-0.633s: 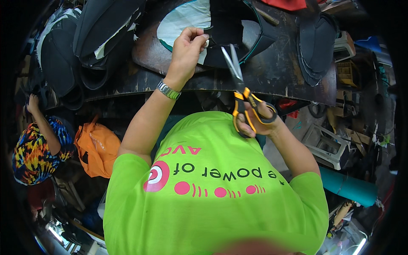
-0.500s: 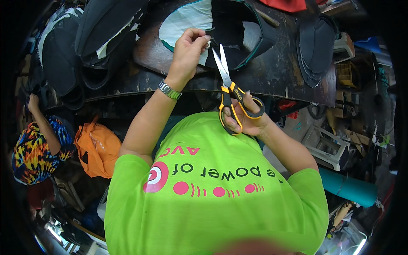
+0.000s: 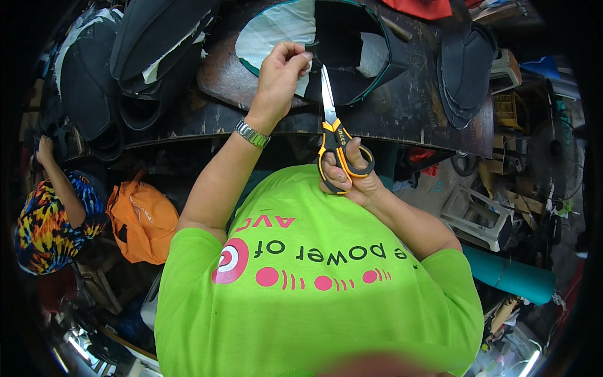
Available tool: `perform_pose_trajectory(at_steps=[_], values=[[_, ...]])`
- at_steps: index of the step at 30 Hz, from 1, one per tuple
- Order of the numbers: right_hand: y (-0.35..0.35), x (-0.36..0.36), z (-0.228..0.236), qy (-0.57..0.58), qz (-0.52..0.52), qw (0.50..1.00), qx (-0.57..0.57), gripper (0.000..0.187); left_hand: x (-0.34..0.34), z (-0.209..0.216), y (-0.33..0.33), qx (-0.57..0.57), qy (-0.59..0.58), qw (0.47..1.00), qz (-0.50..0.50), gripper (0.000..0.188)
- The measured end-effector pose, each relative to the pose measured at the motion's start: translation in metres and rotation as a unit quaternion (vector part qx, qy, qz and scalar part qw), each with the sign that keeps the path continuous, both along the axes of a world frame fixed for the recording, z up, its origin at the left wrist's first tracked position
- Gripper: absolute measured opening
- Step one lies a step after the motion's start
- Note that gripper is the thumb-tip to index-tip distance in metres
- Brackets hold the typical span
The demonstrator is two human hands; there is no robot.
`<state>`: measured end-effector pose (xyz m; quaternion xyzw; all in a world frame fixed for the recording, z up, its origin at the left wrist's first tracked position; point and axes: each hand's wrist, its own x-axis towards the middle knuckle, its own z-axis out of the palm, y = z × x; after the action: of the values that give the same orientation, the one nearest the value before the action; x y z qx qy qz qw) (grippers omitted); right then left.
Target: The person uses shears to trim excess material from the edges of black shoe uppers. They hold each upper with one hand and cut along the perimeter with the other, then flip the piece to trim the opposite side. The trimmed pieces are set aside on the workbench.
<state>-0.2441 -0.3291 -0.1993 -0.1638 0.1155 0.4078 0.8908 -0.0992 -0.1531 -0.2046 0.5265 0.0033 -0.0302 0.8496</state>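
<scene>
My right hand (image 3: 359,182) has its thumb and fingers through the handle loops of scissors (image 3: 334,135) with black and yellow handles. The blades point away from me and lie almost together, their tips close to the sewn piece. This sewn piece (image 3: 339,81) is black and white with a teal edge, open in the middle, and lies on the table. At its near left part my left hand (image 3: 282,72) is closed in a pinch on a small dark strip (image 3: 311,46). How the strip joins the piece is hard to make out.
Black padded pieces with frayed white edges (image 3: 94,75) are heaped at the left of the dark table (image 3: 276,122). More black pieces (image 3: 465,75) lie at the right. A co-worker in a multicoloured shirt (image 3: 53,220) is at far left, near an orange bag (image 3: 143,220).
The scissor blades have come together, and my right hand has shifted slightly left. My left hand keeps its pinch almost in place.
</scene>
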Motion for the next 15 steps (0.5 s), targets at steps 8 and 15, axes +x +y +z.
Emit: perform_pose_trajectory(at_steps=[8, 15], values=[[-0.007, 0.004, 0.001, 0.011, -0.006, 0.997, -0.07, 0.05, -0.026, 0.029, 0.04, 0.14, -0.348, 0.905, -0.2, 0.016], [-0.015, 0.004, 0.013, -0.087, -0.018, 0.984, -0.156, 0.05, -0.034, 0.029, 0.029, 0.522, -0.361, 0.772, -0.023, 0.052]])
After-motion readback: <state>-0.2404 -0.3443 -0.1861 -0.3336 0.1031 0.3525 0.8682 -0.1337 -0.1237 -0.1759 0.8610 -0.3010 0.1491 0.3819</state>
